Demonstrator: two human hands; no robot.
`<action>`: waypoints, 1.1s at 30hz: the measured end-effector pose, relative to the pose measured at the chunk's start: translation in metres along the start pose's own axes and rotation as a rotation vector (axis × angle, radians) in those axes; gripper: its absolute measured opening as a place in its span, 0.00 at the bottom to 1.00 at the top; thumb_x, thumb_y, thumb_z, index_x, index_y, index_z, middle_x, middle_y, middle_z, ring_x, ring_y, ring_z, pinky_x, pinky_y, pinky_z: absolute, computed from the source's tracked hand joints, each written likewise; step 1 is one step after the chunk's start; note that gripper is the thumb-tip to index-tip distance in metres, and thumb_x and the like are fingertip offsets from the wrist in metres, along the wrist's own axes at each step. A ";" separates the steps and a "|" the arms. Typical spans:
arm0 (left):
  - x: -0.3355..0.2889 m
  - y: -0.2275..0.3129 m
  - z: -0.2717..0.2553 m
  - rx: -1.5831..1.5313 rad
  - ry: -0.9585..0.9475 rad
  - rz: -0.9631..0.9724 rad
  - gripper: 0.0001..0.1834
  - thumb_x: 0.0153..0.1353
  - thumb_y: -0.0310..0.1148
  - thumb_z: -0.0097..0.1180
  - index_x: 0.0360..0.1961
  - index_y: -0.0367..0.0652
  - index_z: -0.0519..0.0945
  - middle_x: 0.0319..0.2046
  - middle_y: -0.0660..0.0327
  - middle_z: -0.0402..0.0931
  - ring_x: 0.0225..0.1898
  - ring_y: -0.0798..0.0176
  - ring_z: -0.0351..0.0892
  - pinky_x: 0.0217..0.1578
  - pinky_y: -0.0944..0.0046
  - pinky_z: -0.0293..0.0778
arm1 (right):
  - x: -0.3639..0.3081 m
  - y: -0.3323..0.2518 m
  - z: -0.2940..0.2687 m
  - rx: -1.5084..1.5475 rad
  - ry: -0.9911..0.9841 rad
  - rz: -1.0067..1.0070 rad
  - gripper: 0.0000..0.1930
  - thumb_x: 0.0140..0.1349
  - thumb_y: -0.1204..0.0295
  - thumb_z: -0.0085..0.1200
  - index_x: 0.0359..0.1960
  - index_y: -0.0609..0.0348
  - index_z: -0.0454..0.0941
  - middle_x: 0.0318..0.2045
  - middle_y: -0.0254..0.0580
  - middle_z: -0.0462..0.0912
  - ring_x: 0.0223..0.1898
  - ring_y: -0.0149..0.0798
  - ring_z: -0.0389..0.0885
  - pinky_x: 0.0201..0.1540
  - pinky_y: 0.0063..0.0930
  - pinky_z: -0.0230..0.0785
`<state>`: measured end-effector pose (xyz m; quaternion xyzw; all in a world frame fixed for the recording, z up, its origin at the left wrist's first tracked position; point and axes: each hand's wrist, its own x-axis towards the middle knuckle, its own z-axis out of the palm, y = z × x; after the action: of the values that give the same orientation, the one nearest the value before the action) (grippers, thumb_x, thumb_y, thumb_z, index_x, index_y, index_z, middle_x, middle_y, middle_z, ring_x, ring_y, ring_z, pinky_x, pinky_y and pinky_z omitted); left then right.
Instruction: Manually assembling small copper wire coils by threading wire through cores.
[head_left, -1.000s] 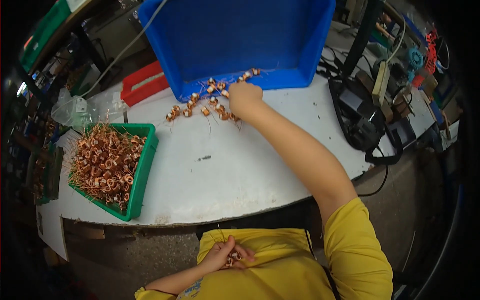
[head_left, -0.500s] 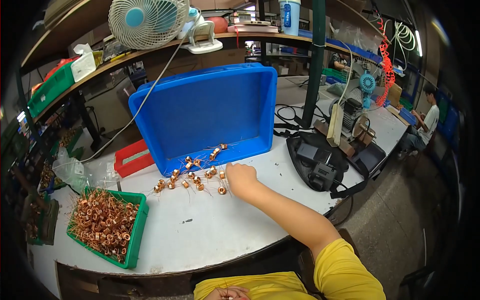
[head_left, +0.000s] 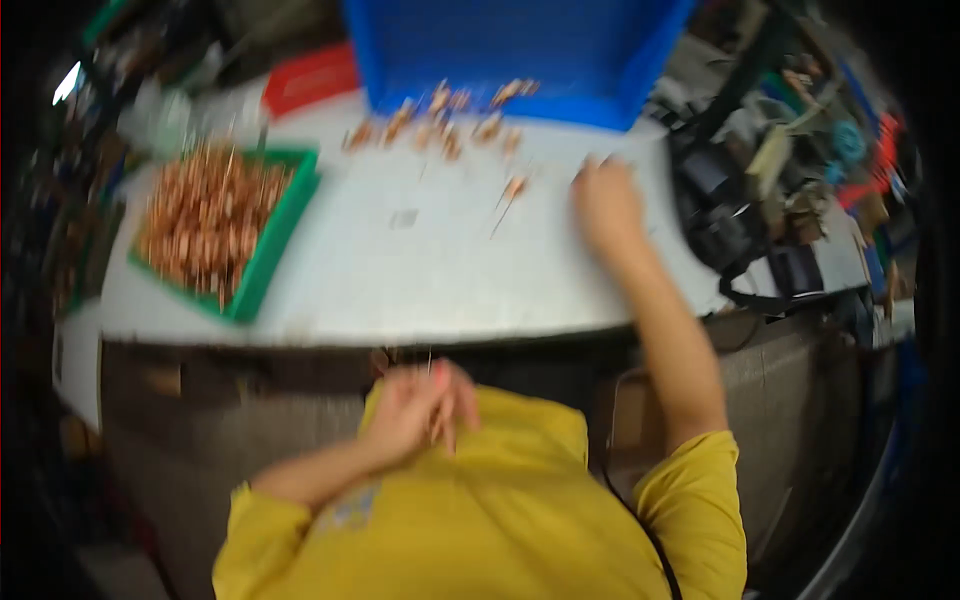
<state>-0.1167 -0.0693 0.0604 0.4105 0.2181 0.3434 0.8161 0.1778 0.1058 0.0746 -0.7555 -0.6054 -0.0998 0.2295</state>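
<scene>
My left hand [head_left: 412,408] is in front of my yellow shirt, below the table edge, with its fingers curled. Thin wire leads stick up from it, like those of the copper coils; motion blur hides the coil body. My right hand [head_left: 608,205] rests over the white table with its fingers closed; what they hold, if anything, is hidden. A single copper coil [head_left: 514,188] with a long lead lies to its left, apart from it. Several more coils [head_left: 450,140] are scattered in front of and at the lip of the blue bin [head_left: 625,105].
A green tray [head_left: 285,220] heaped with copper coils stands at the left of the table [head_left: 400,280]. Behind it are a red tray [head_left: 315,80] and a clear plastic bag [head_left: 160,115]. A black bag [head_left: 720,210] with a strap lies at the right.
My view has tipped down and is blurred. My right hand has moved away from the coil group to the right. My left hand now shows more fully in front of my shirt.
</scene>
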 end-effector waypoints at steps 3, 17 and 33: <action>0.018 0.019 0.015 0.029 0.171 0.069 0.26 0.66 0.40 0.39 0.13 0.36 0.70 0.28 0.49 0.74 0.19 0.65 0.73 0.09 0.74 0.64 | -0.014 -0.007 -0.004 -0.094 -0.116 -0.155 0.10 0.55 0.72 0.47 0.37 0.63 0.72 0.33 0.51 0.75 0.31 0.49 0.74 0.36 0.38 0.68; 0.068 0.017 0.002 0.051 0.131 -0.064 0.09 0.58 0.30 0.53 0.27 0.34 0.78 0.26 0.55 0.76 0.20 0.72 0.71 0.10 0.78 0.63 | -0.036 -0.011 -0.026 -0.312 -0.210 -0.253 0.10 0.54 0.69 0.52 0.29 0.64 0.76 0.27 0.44 0.78 0.27 0.41 0.75 0.33 0.29 0.69; 0.128 -0.001 0.004 -0.704 0.396 0.031 0.08 0.59 0.31 0.52 0.32 0.36 0.72 0.40 0.53 0.72 0.46 0.54 0.74 0.46 0.60 0.75 | -0.104 -0.011 -0.073 0.812 -0.260 0.093 0.03 0.51 0.77 0.55 0.27 0.64 0.75 0.22 0.30 0.75 0.22 0.20 0.61 0.25 0.11 0.55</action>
<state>-0.0280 0.0235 0.0525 0.0350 0.2337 0.4819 0.8438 0.1505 -0.0167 0.0964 -0.6365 -0.5849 0.2533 0.4342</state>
